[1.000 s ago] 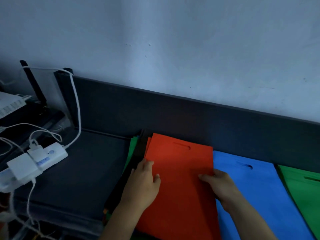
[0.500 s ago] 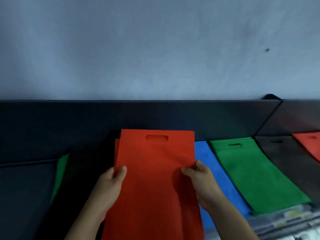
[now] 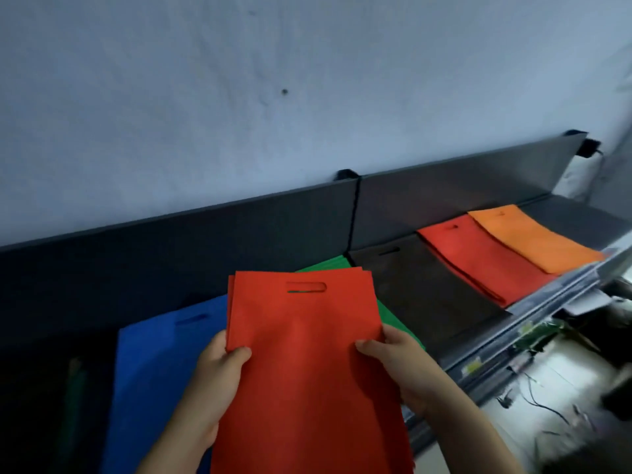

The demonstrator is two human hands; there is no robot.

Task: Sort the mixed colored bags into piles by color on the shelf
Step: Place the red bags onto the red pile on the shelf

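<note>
Wall [image 3: 239,114], pale and bare, fills the upper half of my view. Below it a long dark shelf [image 3: 136,261] with a low back panel runs from left to right, rising toward the right. On the shelf, flat bags lie in separate piles by color. From left to right: a blue pile [image 3: 154,364], a green pile [image 3: 328,265] mostly hidden behind what I hold, a black pile [image 3: 420,289], a red pile [image 3: 478,258] and an orange pile [image 3: 533,241]. The red and orange piles touch along their long edges, the orange one overlapping the red slightly. At the far left a dark green strip [image 3: 77,405] shows in shadow; I cannot tell what it is.

In front of me I hold a small stack of red bags [image 3: 301,354], each with a cut-out handle slot near the top edge. The stack is lifted above the blue and green piles. My left hand [image 3: 212,381] has its grip clamped on the stack's left edge, thumb on top and fingers under. My right hand [image 3: 396,364] has its grip clamped on the right edge in the same way. Below the shelf on the right, blurred wires and clutter [image 3: 547,388] are visible.
</note>
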